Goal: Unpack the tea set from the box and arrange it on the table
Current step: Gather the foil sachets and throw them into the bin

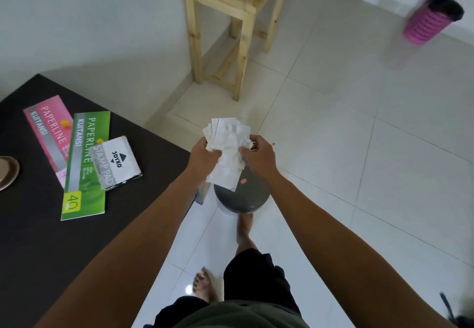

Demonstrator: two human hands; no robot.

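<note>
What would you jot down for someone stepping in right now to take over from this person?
Left hand and right hand both grip a bundle of white papers, held over a grey round bin on the floor.
On the black table: pink receipt book, green receipt book, stamp pad box.
No tea set or box is in view; nothing is arranged yet. All unpacking is left.

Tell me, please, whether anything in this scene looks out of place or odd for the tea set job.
No tea set or box shows. Both hands grip crumpled white papers above a grey bin; the dark table holds only stationery.
</note>
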